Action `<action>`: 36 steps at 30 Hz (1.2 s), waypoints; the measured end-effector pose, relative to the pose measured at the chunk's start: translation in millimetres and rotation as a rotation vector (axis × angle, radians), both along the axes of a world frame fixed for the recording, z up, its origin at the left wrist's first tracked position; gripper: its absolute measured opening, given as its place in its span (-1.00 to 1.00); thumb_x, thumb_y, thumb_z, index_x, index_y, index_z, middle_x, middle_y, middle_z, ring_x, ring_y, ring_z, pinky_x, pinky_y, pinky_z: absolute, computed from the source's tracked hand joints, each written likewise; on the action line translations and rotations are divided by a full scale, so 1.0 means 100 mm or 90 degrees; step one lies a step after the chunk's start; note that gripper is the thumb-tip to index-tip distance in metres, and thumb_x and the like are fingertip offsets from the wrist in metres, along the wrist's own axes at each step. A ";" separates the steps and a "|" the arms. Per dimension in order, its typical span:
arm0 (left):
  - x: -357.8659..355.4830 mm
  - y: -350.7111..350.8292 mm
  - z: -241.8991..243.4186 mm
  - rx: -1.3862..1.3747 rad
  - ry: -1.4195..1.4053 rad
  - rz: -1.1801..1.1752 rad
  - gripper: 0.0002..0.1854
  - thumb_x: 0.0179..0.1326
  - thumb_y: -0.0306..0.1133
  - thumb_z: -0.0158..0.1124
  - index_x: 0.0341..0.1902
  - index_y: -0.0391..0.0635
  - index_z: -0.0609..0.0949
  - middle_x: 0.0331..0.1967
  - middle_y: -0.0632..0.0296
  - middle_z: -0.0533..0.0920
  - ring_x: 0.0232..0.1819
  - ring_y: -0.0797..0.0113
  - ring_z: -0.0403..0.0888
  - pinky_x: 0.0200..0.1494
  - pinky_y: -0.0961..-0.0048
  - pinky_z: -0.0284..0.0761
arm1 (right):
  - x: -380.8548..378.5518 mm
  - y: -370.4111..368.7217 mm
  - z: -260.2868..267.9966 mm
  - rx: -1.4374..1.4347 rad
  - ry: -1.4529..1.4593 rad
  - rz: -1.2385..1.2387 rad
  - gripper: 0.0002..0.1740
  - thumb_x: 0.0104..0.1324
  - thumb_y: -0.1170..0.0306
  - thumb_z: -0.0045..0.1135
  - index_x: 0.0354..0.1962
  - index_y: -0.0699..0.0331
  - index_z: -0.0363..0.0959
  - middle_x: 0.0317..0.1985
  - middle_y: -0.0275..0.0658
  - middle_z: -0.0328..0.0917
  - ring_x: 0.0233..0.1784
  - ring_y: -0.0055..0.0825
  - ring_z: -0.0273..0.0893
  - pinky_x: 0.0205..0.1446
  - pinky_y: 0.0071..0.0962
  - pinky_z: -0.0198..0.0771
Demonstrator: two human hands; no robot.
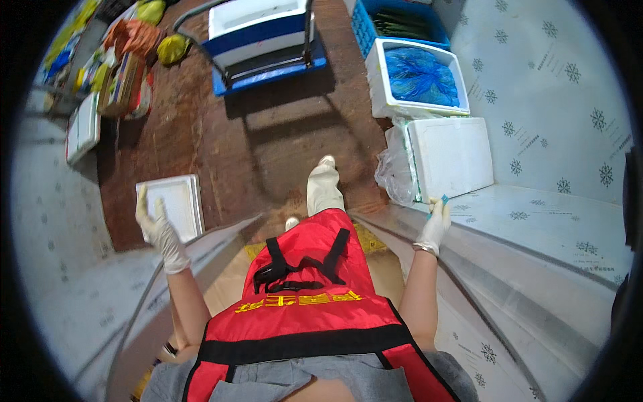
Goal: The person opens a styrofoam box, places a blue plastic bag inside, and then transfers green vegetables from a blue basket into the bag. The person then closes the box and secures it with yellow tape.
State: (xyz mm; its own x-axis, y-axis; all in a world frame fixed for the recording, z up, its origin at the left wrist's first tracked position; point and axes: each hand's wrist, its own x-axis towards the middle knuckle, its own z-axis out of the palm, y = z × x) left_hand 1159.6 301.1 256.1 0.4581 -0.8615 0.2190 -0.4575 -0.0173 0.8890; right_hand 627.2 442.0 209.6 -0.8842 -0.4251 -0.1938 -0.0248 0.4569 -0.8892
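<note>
My left hand (162, 236), in a pale disposable glove, is raised with its fingers apart and nothing in it. Behind it in the picture, a white foam box lid (182, 208) lies on the brown floor. My right hand (435, 228), gloved too, pinches a small teal object (444, 200), too small to identify. Past that hand is a closed white foam box (452, 158) with a clear plastic bag (396, 163) at its side. Clear plastic curtain strips (482, 271) hang on both sides of me, close by my forearms.
Ahead, a blue platform trolley (271, 78) carries a white foam box (261, 37). Along the right wall stand a foam box (376, 85) holding a blue plastic bag (422, 78) and a blue crate (362, 25) of green vegetables. Bags and a cardboard box (120, 85) line the left.
</note>
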 end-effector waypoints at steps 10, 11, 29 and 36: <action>-0.94 -2.30 -0.45 0.106 0.208 -0.036 -0.63 0.36 -0.47 0.19 0.23 -0.19 0.52 0.19 0.17 0.54 0.21 0.33 0.48 0.35 0.39 0.32 | 0.31 -1.26 0.62 0.324 -0.192 0.836 -0.66 0.27 0.10 0.17 -0.22 0.19 0.65 -0.30 -0.10 0.62 -0.14 -0.16 0.63 -0.09 -0.29 0.50; -1.17 -2.62 -0.38 0.084 0.244 -0.065 -0.62 0.35 -0.51 0.19 0.23 -0.20 0.51 0.20 0.16 0.54 0.24 0.33 0.47 0.36 0.38 0.32 | 0.25 -1.47 0.76 0.393 -0.104 0.870 -0.61 0.23 0.03 0.14 -0.28 0.16 0.66 -0.27 -0.10 0.64 -0.15 -0.13 0.62 -0.10 -0.20 0.49; -2.10 -8.23 -2.42 0.553 -0.385 -0.678 -0.43 0.25 -0.32 0.18 0.36 -0.07 0.44 0.24 -0.16 0.52 0.32 -0.11 0.42 0.39 0.19 0.28 | 0.43 -4.79 0.44 0.552 -0.145 0.868 -0.64 0.26 0.10 0.03 -0.36 0.21 0.63 -0.34 -0.01 0.64 -0.26 -0.07 0.64 -0.13 -0.10 0.51; -2.16 -8.03 -3.70 0.823 -0.199 -0.701 -0.50 0.06 -0.37 0.27 0.17 -0.08 0.62 -0.11 -0.10 0.69 -0.09 -0.10 0.67 0.02 0.19 0.58 | 0.76 -5.54 0.81 0.774 -0.298 0.704 -0.54 0.42 0.03 -0.13 -0.30 0.20 0.61 -0.34 0.02 0.65 -0.28 0.00 0.63 -0.18 -0.04 0.50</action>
